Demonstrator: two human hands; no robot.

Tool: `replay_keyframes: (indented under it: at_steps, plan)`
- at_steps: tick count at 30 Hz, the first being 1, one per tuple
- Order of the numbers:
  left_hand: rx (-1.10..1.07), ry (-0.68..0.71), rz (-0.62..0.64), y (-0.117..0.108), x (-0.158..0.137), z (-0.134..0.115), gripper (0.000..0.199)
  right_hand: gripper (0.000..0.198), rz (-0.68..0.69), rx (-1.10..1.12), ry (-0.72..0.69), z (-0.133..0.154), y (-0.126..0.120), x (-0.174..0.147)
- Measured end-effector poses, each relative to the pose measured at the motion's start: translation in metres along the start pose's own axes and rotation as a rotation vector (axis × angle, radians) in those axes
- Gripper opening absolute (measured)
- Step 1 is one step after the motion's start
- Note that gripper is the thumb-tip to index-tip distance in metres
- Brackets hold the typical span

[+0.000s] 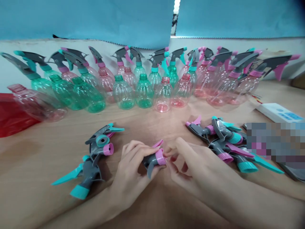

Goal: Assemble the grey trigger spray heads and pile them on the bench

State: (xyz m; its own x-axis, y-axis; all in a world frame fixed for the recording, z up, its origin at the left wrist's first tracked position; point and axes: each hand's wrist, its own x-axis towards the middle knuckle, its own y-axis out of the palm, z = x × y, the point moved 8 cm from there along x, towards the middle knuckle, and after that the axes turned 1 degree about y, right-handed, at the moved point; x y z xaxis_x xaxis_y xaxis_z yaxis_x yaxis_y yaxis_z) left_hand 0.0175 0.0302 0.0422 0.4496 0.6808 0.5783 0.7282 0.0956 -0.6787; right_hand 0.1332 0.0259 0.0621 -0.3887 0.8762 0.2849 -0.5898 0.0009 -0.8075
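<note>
My left hand (pixel 133 171) is wrapped round a grey trigger spray head (pixel 150 161) with a pink collar and pink trigger. The collar's open end faces right. My right hand (pixel 190 162) is closed in a pinch at that open end; whatever lies between its fingertips is hidden. Left of my left hand lies a loose group of spray heads (pixel 89 173), grey with turquoise or pink parts. To the right of my right hand lies another heap of spray heads (pixel 220 140) in the same colours.
Along the wall stand several clear pink and green bottles; those behind carry spray heads, while front ones such as a green bottle (pixel 145 92) are uncapped. A red bag (pixel 14 116) is at the left. A white device (pixel 278 112) and a dark-edged, blurred-out object (pixel 294 170) lie right.
</note>
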Motion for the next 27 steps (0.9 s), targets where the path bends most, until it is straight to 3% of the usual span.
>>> replay_keyframes:
  at_steps: [3, 8, 17, 24, 27]
  plan:
    - [-0.034, -0.005, -0.018, -0.002, 0.001, 0.001, 0.021, 0.017, 0.099, 0.092, 0.075, -0.005, -0.001, -0.001]
    - [-0.102, -0.027, 0.017, -0.001, -0.001, 0.007, 0.022, 0.019, 0.084, 0.272, 0.123, -0.009, -0.008, 0.001]
    - [-0.162, -0.009, 0.027, -0.001, -0.004, 0.005, 0.022, 0.02, 0.112, 0.323, 0.243, -0.02, 0.004, 0.005]
    - [-0.072, 0.08, -0.016, -0.005, -0.004, -0.003, 0.013, 0.03, 0.131, 0.753, 0.379, -0.021, 0.022, 0.002]
    - [-0.041, 0.067, -0.009, -0.005, -0.002, -0.003, 0.011, 0.028, 0.214, 0.912, 0.429, -0.021, 0.032, 0.001]
